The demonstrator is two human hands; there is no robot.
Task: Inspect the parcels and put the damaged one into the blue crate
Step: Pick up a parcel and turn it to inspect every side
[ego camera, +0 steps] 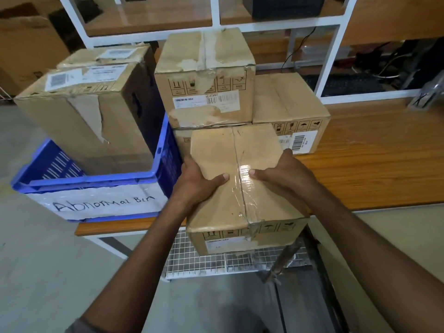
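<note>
I hold a taped cardboard parcel (240,183) in front of me, over the table's front edge. My left hand (195,181) grips its left side and my right hand (283,174) grips its right side, thumbs on top near the tape seam. A blue crate (96,183) labelled "Abnormal Bin" sits on the table's left end, with a torn cardboard box (91,121) standing inside it. Behind my parcel a scuffed parcel (206,78) is stacked on a lower box that is mostly hidden, with another parcel (290,111) to their right.
The wooden table (372,164) stretches to the right. A white shelf frame (331,54) rises behind the parcels, with a keyboard (348,85) and cables under it. A wire mesh rack (204,260) sits below the table edge. More cardboard boxes (26,44) stand far left.
</note>
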